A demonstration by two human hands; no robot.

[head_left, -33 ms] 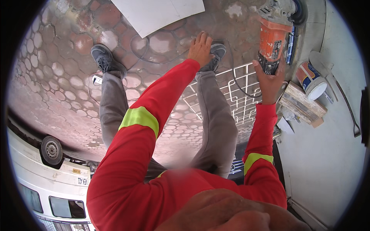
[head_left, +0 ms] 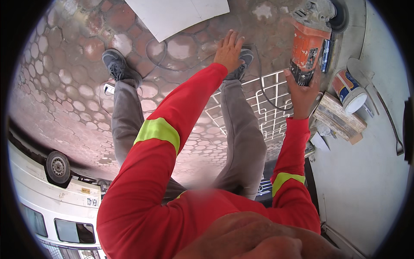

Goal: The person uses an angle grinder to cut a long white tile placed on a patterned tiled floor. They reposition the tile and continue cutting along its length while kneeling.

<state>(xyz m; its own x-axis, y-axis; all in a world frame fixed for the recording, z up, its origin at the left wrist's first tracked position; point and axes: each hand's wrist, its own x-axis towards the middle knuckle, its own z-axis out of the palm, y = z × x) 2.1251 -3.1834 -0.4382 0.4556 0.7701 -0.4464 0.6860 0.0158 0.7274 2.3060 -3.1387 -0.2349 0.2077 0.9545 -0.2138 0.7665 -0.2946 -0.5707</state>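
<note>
An angle grinder (head_left: 305,54) with an orange body, black rear end and grey metal head points away from me at the far right. My right hand (head_left: 303,95) is closed around its black rear end. A dark disc (head_left: 340,16) shows at the right side of the head. My left hand (head_left: 228,52), palm down with fingers stretched, holds nothing. It hangs in front of my right shoe (head_left: 246,60), left of the grinder and apart from it. A dark cord (head_left: 261,75) runs from near the grinder's rear across the ground.
A pale flat sheet (head_left: 183,15) lies on the paving ahead. Beside my right leg is a white wire rack (head_left: 261,100). At the right lie a paint bucket (head_left: 355,100), wooden blocks (head_left: 338,114) and a shovel (head_left: 388,116). A white van (head_left: 64,194) stands behind left.
My left hand has shifted slightly right and away from me, its fingers more spread. The grinder has moved a little to the right in my right hand.
</note>
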